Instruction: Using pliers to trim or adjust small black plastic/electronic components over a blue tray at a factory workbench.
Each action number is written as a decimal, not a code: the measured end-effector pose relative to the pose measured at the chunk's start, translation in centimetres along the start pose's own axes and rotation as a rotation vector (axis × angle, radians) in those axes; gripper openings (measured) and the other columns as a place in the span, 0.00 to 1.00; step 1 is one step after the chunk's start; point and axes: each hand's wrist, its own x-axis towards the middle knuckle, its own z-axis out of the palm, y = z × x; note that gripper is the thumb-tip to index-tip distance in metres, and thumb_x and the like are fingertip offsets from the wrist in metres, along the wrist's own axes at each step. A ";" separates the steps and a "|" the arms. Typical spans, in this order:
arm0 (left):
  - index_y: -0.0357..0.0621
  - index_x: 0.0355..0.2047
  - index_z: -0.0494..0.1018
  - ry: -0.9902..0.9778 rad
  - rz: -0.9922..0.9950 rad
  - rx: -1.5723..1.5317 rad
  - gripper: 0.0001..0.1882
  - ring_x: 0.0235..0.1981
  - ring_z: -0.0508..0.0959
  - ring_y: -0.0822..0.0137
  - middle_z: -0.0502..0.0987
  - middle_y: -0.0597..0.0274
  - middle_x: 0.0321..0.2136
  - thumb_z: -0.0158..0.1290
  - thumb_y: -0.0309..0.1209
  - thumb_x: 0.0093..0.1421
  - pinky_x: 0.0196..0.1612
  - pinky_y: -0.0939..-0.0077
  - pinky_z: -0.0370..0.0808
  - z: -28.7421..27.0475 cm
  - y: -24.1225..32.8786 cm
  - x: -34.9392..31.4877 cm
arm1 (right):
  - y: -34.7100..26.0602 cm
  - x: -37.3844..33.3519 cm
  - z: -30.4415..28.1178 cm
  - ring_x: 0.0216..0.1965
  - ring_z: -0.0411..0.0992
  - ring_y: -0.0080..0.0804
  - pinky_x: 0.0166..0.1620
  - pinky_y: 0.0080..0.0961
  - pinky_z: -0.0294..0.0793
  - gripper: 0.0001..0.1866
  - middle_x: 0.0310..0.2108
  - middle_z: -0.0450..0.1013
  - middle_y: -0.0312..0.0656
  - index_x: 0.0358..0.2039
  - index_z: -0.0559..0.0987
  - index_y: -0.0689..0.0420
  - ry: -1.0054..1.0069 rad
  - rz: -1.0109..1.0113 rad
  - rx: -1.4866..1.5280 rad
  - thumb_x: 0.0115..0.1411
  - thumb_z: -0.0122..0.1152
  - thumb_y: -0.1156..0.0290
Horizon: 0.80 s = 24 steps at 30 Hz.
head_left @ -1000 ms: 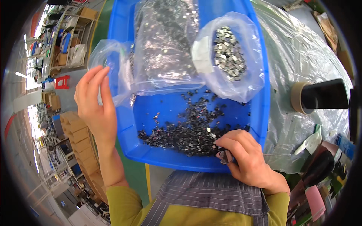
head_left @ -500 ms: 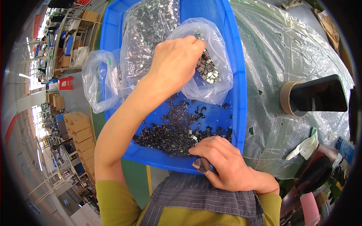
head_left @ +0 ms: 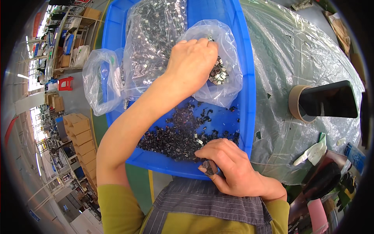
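Note:
My left hand reaches over a clear plastic bag standing with its mouth spread at the back of a blue bin. Its fingers are curled down into the bag, and their tips are hidden. Small shiny square metal parts lie in this bag beside the hand. My right hand rests at the bin's near edge, index fingertip touching a heap of small black parts. Its thumb, with a dark wrapping around the tip, stays apart from the index finger; nothing shows between them.
A large clear bag of small parts lies at the bin's back left. Another clear bag hangs over the left rim. On the plastic-covered surface to the right are a tape roll, a phone and a white glove.
My left hand has moved slightly right and nearer to me over the bag, covering more of the shiny parts. My right hand has hardly moved.

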 end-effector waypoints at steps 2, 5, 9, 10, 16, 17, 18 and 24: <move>0.39 0.27 0.69 -0.072 -0.023 0.000 0.05 0.32 0.77 0.54 0.74 0.56 0.26 0.53 0.27 0.52 0.35 0.62 0.73 0.0 -0.3 -0.1 | 0.0 0.0 0.1 0.37 0.71 0.46 0.40 0.36 0.71 0.24 0.35 0.71 0.48 0.42 0.71 0.63 0.004 0.005 -0.015 0.41 0.62 0.86; 0.39 0.27 0.69 -0.051 -0.023 -0.028 0.05 0.32 0.77 0.54 0.74 0.56 0.27 0.53 0.27 0.52 0.34 0.61 0.73 0.3 -0.5 -0.1 | -0.2 0.1 0.2 0.37 0.71 0.45 0.39 0.36 0.70 0.23 0.35 0.71 0.48 0.42 0.72 0.63 0.010 0.009 -0.033 0.43 0.63 0.85; 0.40 0.27 0.71 -0.009 -0.014 -0.058 0.03 0.31 0.78 0.55 0.75 0.56 0.27 0.51 0.24 0.50 0.33 0.62 0.74 0.3 -0.6 -0.2 | -0.2 0.0 0.5 0.38 0.71 0.43 0.41 0.36 0.70 0.27 0.32 0.69 0.42 0.43 0.71 0.61 0.037 0.030 -0.053 0.36 0.63 0.84; 0.40 0.27 0.72 0.026 0.002 -0.068 0.04 0.30 0.79 0.56 0.76 0.56 0.26 0.50 0.22 0.48 0.33 0.63 0.74 0.2 -0.6 -0.3 | -0.2 0.0 0.5 0.38 0.71 0.43 0.41 0.36 0.70 0.27 0.32 0.69 0.42 0.43 0.71 0.61 0.037 0.032 -0.057 0.36 0.63 0.84; 0.42 0.28 0.69 0.033 0.009 -0.110 0.05 0.32 0.76 0.56 0.73 0.60 0.26 0.53 0.26 0.51 0.33 0.62 0.73 0.4 -0.8 -0.6 | -0.3 0.1 0.7 0.38 0.71 0.42 0.41 0.35 0.70 0.27 0.31 0.69 0.41 0.42 0.71 0.61 0.050 0.036 -0.072 0.37 0.63 0.85; 0.42 0.28 0.69 0.035 0.009 -0.112 0.05 0.32 0.76 0.56 0.73 0.60 0.26 0.53 0.26 0.51 0.33 0.62 0.73 0.5 -0.7 -0.6 | -0.3 0.1 0.7 0.38 0.71 0.42 0.40 0.35 0.70 0.27 0.31 0.69 0.41 0.42 0.71 0.61 0.056 0.032 -0.081 0.37 0.63 0.85; 0.43 0.29 0.69 0.022 0.008 -0.109 0.05 0.32 0.76 0.56 0.73 0.60 0.26 0.53 0.27 0.51 0.33 0.62 0.73 0.5 -0.7 -0.5 | -0.3 0.1 0.7 0.38 0.71 0.42 0.40 0.35 0.70 0.27 0.31 0.69 0.41 0.42 0.71 0.61 0.062 0.029 -0.090 0.37 0.63 0.85; 0.43 0.28 0.69 0.046 0.010 -0.119 0.06 0.31 0.76 0.56 0.72 0.61 0.26 0.54 0.29 0.53 0.32 0.63 0.73 0.7 -0.7 -0.5 | -0.4 0.2 0.7 0.38 0.71 0.41 0.40 0.34 0.69 0.27 0.31 0.69 0.41 0.42 0.71 0.61 0.058 0.038 -0.104 0.37 0.63 0.85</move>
